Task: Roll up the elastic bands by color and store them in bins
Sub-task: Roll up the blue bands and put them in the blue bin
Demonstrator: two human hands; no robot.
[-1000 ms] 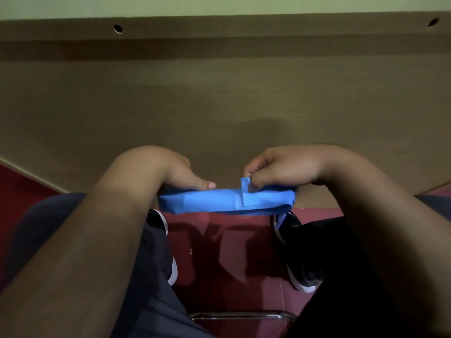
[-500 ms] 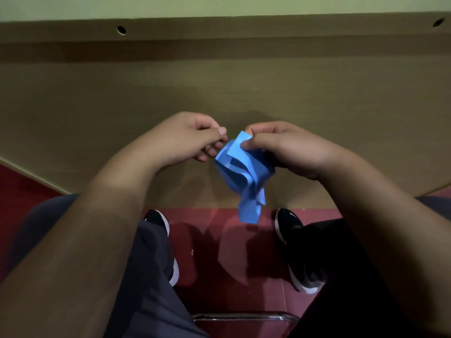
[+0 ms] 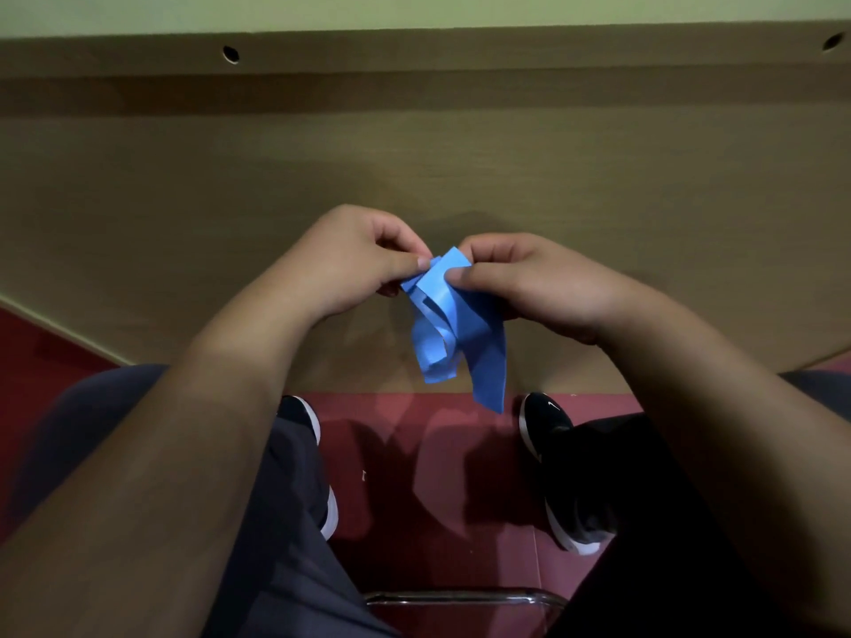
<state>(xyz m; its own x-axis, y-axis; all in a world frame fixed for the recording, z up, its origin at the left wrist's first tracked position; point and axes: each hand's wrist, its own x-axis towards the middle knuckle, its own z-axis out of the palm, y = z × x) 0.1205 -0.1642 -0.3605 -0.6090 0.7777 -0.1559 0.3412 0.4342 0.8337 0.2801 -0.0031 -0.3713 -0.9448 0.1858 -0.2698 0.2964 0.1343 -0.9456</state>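
A wide blue elastic band (image 3: 453,329) hangs in loose folds between my hands, in front of a brown wooden panel. My left hand (image 3: 354,260) pinches its top left edge between thumb and fingertips. My right hand (image 3: 520,280) pinches the top right of the band, thumb on the front. The band's free end dangles down past the panel's lower edge. No bins are in view.
The brown wooden panel (image 3: 598,186) fills the upper half, with two small holes near its top. Below are my knees in dark trousers, black shoes (image 3: 548,425) on a red floor (image 3: 414,476), and a chrome chair bar (image 3: 460,598) at the bottom.
The band was stretched flat between my hands, low by the panel's edge. Both hands rose and came together, and the band now hangs bunched; my left hand has taken a pinch on it.
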